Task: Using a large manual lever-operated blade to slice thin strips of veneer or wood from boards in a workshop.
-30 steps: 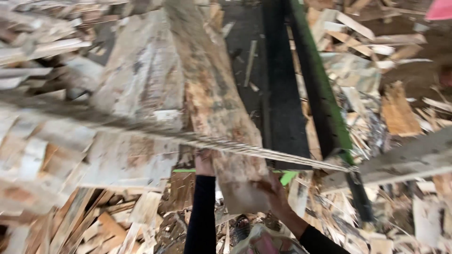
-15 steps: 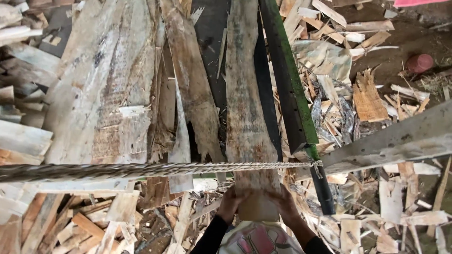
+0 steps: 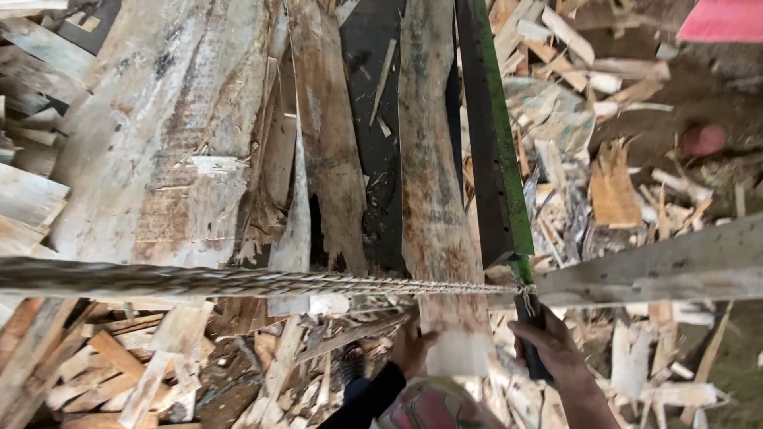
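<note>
Left hand [image 3: 412,346] flat on near end of long wood strip [image 3: 435,199], fingers pressed together. Right hand [image 3: 556,349] wrapped tight round dark handle [image 3: 534,338] by green-edged rail [image 3: 493,135]. Tip imo: keep strip snug along rail, under taut rope [image 3: 238,280]. Offcuts [image 3: 612,183] beyond.

I found no packages, labels, signs or screens in the head view. The faint dark markings on the wide pale board [image 3: 171,171] at left were too blurred for me to class as a label.
</note>
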